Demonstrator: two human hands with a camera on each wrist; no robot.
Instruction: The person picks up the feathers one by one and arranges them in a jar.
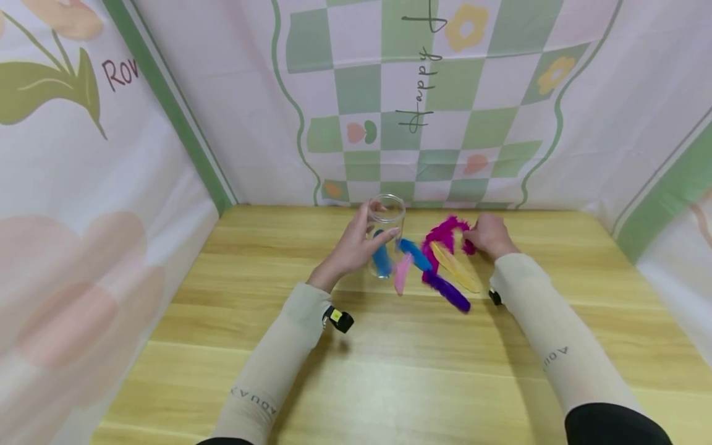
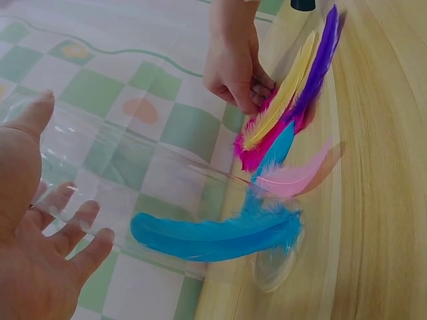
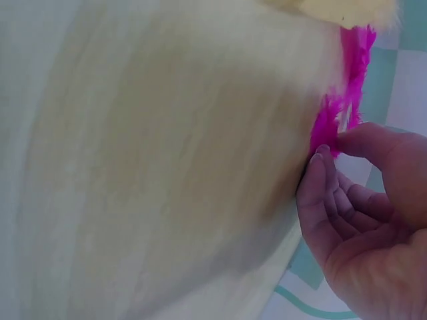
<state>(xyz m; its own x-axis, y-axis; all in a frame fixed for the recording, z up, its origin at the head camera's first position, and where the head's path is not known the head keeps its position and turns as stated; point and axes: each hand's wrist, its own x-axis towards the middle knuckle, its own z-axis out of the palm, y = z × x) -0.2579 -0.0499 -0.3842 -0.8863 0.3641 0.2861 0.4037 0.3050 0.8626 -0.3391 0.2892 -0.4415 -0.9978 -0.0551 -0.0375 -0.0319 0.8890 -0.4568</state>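
My left hand [image 1: 351,248] holds a tall clear jar [image 1: 389,219] that stands upright on the table, thumb on one side and fingers on the other. Inside the jar leans a blue feather [image 2: 207,239]. To its right, a second blue feather [image 1: 416,254] and a pink feather [image 1: 402,275] lie beside the base. My right hand [image 1: 492,236] pinches the edge of the magenta feathers [image 3: 326,127] between thumb and fingertips, low over the table. A yellow feather [image 1: 456,269] overlaps the magenta ones, and a purple feather [image 1: 448,292] lies nearest to me.
The wooden table [image 1: 400,371] ends at the back against a hanging cloth [image 1: 356,89] with green checks. More printed cloth [image 1: 144,185] hangs at the left side. A small black device [image 1: 340,320] is strapped at my left wrist.
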